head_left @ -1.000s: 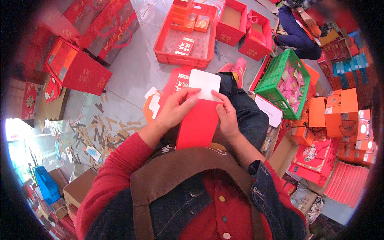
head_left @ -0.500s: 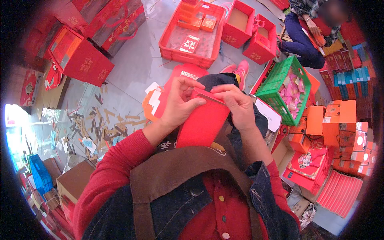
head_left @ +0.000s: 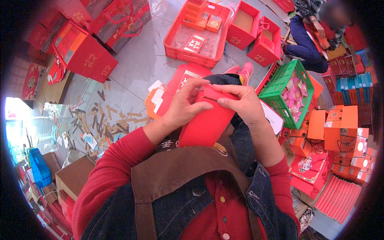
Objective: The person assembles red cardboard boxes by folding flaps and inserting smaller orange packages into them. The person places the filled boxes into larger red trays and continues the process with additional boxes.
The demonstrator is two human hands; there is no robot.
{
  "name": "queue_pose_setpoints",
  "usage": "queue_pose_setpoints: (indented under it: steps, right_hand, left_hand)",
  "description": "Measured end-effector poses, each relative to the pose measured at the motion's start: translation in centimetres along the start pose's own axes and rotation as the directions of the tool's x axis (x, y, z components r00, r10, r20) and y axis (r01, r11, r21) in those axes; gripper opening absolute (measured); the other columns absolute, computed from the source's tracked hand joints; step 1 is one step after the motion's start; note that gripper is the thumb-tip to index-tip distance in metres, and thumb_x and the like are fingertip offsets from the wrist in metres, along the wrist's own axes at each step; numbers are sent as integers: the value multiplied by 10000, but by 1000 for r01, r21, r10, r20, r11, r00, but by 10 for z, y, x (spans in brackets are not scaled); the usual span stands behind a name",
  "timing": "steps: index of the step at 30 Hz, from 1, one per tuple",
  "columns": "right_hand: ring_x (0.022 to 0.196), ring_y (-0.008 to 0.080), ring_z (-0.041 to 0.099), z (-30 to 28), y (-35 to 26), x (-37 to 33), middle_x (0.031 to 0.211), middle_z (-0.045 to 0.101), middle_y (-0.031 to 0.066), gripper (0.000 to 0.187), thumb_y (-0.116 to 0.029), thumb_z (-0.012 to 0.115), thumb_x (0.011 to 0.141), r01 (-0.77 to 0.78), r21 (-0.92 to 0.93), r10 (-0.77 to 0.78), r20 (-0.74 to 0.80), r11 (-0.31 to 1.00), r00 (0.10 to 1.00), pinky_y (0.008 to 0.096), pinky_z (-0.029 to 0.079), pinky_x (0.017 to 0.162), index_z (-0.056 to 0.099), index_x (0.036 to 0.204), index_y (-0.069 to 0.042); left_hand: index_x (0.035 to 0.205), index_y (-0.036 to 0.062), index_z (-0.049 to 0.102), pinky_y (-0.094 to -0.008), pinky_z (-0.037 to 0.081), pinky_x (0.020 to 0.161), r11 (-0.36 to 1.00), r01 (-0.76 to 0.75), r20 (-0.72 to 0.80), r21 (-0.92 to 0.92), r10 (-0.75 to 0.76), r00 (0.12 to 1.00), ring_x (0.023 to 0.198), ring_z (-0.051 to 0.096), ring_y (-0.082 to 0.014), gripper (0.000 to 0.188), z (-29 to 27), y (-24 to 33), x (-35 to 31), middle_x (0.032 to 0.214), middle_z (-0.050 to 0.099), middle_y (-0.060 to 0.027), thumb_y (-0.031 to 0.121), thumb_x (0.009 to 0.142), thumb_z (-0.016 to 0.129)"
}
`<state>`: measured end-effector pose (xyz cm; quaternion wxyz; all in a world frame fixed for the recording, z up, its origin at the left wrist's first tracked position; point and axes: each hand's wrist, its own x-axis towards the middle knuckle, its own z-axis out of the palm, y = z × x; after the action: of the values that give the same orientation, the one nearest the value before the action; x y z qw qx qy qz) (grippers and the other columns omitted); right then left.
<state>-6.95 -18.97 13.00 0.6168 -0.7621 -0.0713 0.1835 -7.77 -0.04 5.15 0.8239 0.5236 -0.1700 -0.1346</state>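
Note:
A flat red cardboard piece (head_left: 208, 126) slants across my lap, its near end against my brown apron. My left hand (head_left: 186, 106) pinches its far left corner, thumb on top. At the far right corner, my right hand (head_left: 245, 105) grips a narrow folded flap (head_left: 219, 95) between thumb and fingers. A dark slit shows under that flap. Just beyond my left hand lies a larger red sheet (head_left: 186, 76) with white print, and orange-and-white card pieces (head_left: 155, 98) stick out beside it.
Ahead stands a red plastic tray (head_left: 170, 50) with small orange boxes. A green crate (head_left: 276, 94) of pink packets sits at right, near stacked orange boxes (head_left: 342, 128). Cardboard strips (head_left: 100, 124) litter the left floor. A co-worker (head_left: 306, 44) sits far right.
My right hand has closed its thumb over the flap, which now stands folded up more. The cardboard has shifted slightly right. The whole view has shifted a little.

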Motion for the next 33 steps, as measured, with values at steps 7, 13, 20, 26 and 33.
queue_pose_setpoints:
  steps: [7,13,20,26,33]
  right_hand:
    - [840,103,603,11,9,5,915,667,55,252,-12,723,698,-55,105,68,-121,993,990,252,482,775,665,943,11]
    - [837,118,605,6,10,16,905,653,65,178,-28,722,708,119,-74,-123,-41,990,992,252,478,760,669,876,0]
    - [874,195,609,13,15,8,924,652,88,171,-48,681,750,373,-284,-395,-22,883,918,288,467,799,687,919,-23]
    - [901,212,609,19,16,3,948,661,108,175,-49,673,757,394,-395,-463,-95,830,881,294,466,812,694,931,-36]
    - [874,169,597,10,12,3,910,636,74,138,-28,692,728,365,-235,-383,-38,901,923,274,464,784,696,866,-34]
  left_hand:
    - [1273,67,360,-322,430,918,1000,24,20,-6,-24,1000,1100,523,-191,619,0,2,0,1205,510,-103,161,781,723]
    - [1187,47,426,-266,478,788,998,-64,-2,18,64,998,932,567,-120,493,3,5,2,1027,560,-67,49,781,705]
    - [1129,21,479,-262,450,837,993,-98,-37,62,100,994,983,531,-112,435,-1,-1,-1,1065,538,-54,56,768,718]
    - [1271,41,374,-319,418,932,970,-63,58,237,51,997,1106,506,-177,618,-5,1,-2,1178,513,-87,167,779,726]
    - [1258,34,390,-306,407,932,992,-90,43,93,87,995,1092,492,-159,593,1,2,-3,1205,479,-89,102,770,720]
